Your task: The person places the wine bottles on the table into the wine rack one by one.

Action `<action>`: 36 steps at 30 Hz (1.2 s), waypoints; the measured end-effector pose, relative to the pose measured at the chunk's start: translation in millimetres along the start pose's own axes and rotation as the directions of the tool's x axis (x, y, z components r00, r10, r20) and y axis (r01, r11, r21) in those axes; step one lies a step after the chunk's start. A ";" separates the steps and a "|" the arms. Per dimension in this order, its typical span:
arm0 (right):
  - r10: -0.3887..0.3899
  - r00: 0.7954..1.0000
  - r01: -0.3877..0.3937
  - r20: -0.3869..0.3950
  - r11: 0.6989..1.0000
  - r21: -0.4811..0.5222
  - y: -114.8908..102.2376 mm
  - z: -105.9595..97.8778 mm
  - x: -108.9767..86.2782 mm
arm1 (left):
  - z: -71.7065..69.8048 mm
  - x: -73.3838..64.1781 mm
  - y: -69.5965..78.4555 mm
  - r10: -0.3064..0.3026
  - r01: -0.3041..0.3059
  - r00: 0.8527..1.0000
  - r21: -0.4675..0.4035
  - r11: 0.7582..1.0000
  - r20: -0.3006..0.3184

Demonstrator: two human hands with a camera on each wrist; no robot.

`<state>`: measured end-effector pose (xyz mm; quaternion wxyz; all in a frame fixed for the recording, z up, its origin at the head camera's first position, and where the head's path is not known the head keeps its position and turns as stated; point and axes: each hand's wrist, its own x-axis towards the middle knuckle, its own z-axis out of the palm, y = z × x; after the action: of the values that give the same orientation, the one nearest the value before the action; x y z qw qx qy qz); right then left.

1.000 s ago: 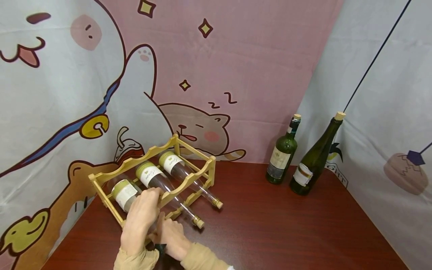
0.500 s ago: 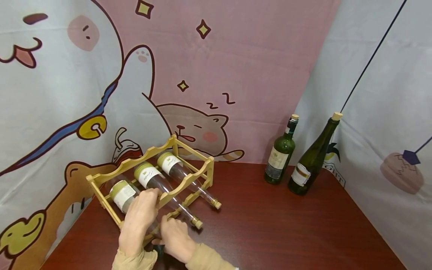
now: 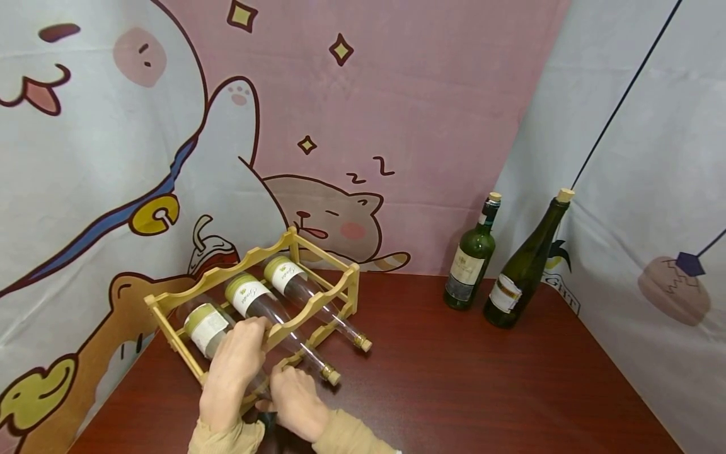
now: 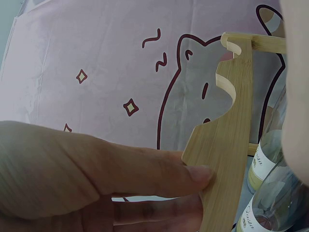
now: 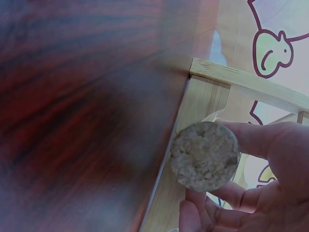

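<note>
In the head view a wooden wine rack [image 3: 314, 307] stands at the left of the table, with several wine bottles lying in it. My left hand [image 3: 235, 366] grips its upper front rail; in the left wrist view the thumb [image 4: 200, 174] presses on the scalloped rail [image 4: 219, 145]. Lower down, my right hand [image 3: 297, 400] holds the neck of the leftmost wine bottle [image 3: 207, 328], whose neck is partly hidden by the hands. The right wrist view shows that neck's cork [image 5: 205, 157] end-on, with thumb and fingers around the neck, close to the rack's lower rail [image 5: 200, 101].
Two corked clear bottles, a middle bottle [image 3: 269, 306] and a right one [image 3: 306, 293], lie in the rack with necks jutting forward. At the back right, a green bottle [image 3: 471, 265] stands upright and a taller dark green bottle [image 3: 524, 271] leans against the cloth wall [image 3: 624, 189].
My right hand has shifted slightly right and down along the bottle's neck in the first half second, then stays. The left hand keeps its grip on the rail. The head view has shifted a little.
</note>
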<state>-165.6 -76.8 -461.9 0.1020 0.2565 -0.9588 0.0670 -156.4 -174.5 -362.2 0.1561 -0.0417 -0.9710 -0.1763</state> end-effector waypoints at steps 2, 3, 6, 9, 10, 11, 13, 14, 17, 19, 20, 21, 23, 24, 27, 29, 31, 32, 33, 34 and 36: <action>0.003 1.000 -0.003 0.004 1.000 0.003 -0.4 -0.4 0.2 | 0.4 0.2 -0.3 0.007 -0.007 1.000 0.001 1.000 -0.007; 0.007 1.000 -0.007 0.010 1.000 0.009 -0.6 -0.8 0.4 | 0.3 0.2 -0.3 0.011 -0.011 1.000 0.000 1.000 -0.011; 0.018 0.999 -0.019 0.033 0.999 0.032 -1.2 -1.8 1.3 | -0.1 -0.3 0.1 0.004 -0.005 1.000 -0.003 1.000 -0.011; 0.034 0.997 -0.037 0.063 0.998 0.046 -1.4 -2.2 2.8 | -0.3 -0.9 0.5 -0.003 0.003 1.000 -0.005 1.000 -0.009; 0.038 0.997 -0.041 0.072 0.998 0.046 -1.5 -2.2 3.3 | -0.4 -1.2 0.6 -0.005 0.005 1.000 -0.005 1.000 -0.008; 0.043 0.996 -0.047 0.080 0.998 0.047 -1.6 -2.2 3.7 | -0.4 -1.3 0.6 -0.003 0.003 1.000 -0.005 1.000 -0.009; 0.054 0.994 -0.060 0.096 0.997 0.052 -1.6 -2.2 4.5 | -0.5 -1.5 0.6 0.001 -0.001 1.000 -0.006 1.000 -0.010; 0.059 0.993 -0.065 0.104 0.996 0.057 -1.5 -2.3 4.7 | -0.6 -1.6 0.6 0.002 -0.002 1.000 -0.007 1.000 -0.011; 0.064 0.991 -0.074 0.122 0.995 0.074 -0.9 -2.5 5.2 | -0.7 -1.6 0.6 0.002 -0.003 1.000 -0.010 1.000 -0.013; 0.056 0.990 -0.067 0.127 0.994 0.084 -0.1 -2.5 5.4 | -0.8 -1.5 0.6 0.000 0.000 1.000 -0.012 1.000 -0.011; 0.051 0.991 -0.063 0.127 0.994 0.089 0.4 -2.6 5.4 | -0.7 -1.2 0.5 0.000 0.000 1.000 -0.013 1.000 -0.009; 0.047 0.990 -0.059 0.129 0.994 0.093 0.8 -2.7 5.5 | -0.7 -1.0 0.4 -0.001 0.001 1.000 -0.015 1.000 -0.006; 0.043 0.989 -0.057 0.141 0.993 0.102 1.2 -3.0 5.8 | -0.6 -0.4 0.1 -0.003 0.003 1.000 -0.017 1.000 0.000; 0.044 0.988 -0.061 0.151 0.992 0.108 1.3 -3.1 6.0 | -0.6 -0.2 0.0 -0.004 0.004 1.000 -0.018 1.000 0.003; 0.058 0.979 -0.084 0.196 0.989 0.124 0.9 -4.1 6.6 | -0.5 0.3 -0.2 -0.007 0.007 1.000 -0.019 1.000 0.010; 0.068 0.972 -0.099 0.223 0.986 0.133 0.5 -4.7 6.8 | -0.5 0.4 -0.2 -0.008 0.008 1.000 -0.019 1.000 0.012; 0.078 0.967 -0.113 0.242 0.984 0.136 0.1 -5.4 6.4 | -0.5 0.4 -0.2 -0.009 0.010 1.000 -0.019 1.000 0.014; 0.082 0.964 -0.119 0.252 0.983 0.138 -0.1 -5.8 6.1 | -0.4 0.4 -0.2 -0.010 0.010 1.000 -0.019 1.000 0.015; 0.085 0.962 -0.125 0.260 0.982 0.141 -0.3 -6.0 5.6 | -0.3 0.4 -0.3 -0.010 0.011 1.000 -0.020 1.000 0.016; 0.088 0.960 -0.129 0.267 0.981 0.142 -0.4 -6.3 5.3 | -0.2 0.4 -0.4 -0.011 0.011 1.000 -0.021 1.000 0.017; 0.088 0.959 -0.132 0.271 0.980 0.149 -0.1 -6.4 5.1 | 0.0 0.2 -0.5 -0.012 0.012 1.000 -0.022 1.000 0.017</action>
<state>-168.8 -78.2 -454.5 -0.0516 0.2168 -0.9678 0.1171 -156.7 -175.0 -362.2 0.1465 -0.0390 -0.9705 -0.1875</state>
